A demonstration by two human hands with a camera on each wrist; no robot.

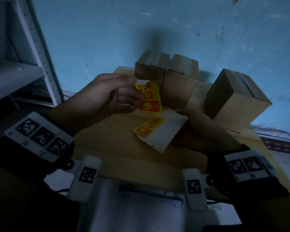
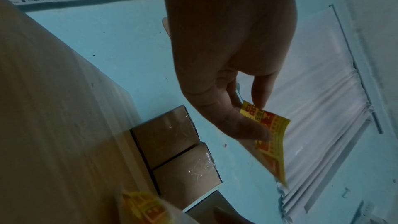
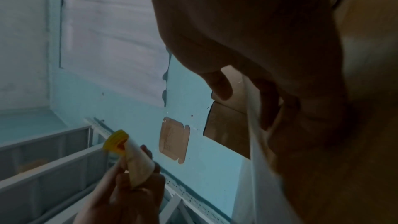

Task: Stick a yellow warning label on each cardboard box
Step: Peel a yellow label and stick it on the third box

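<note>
Three taped cardboard boxes stand at the far side of the wooden table [image 1: 120, 148]: a left box [image 1: 150, 71], a middle box [image 1: 181, 84] and a right box [image 1: 234, 99]. My left hand [image 1: 107, 96] pinches a yellow warning label [image 1: 151, 97] with red print, lifted and curling above the table. The same label [image 2: 269, 135] hangs from thumb and finger in the left wrist view. My right hand [image 1: 201, 128] grips the white backing sheet [image 1: 164, 131] at its right edge, low over the table. Another yellow label [image 1: 149, 126] remains on that sheet.
A blue wall [image 1: 174, 30] rises right behind the boxes. A grey metal shelving unit [image 1: 23, 56] stands to the left of the table. The table's near edge [image 1: 141, 180] lies close to my body.
</note>
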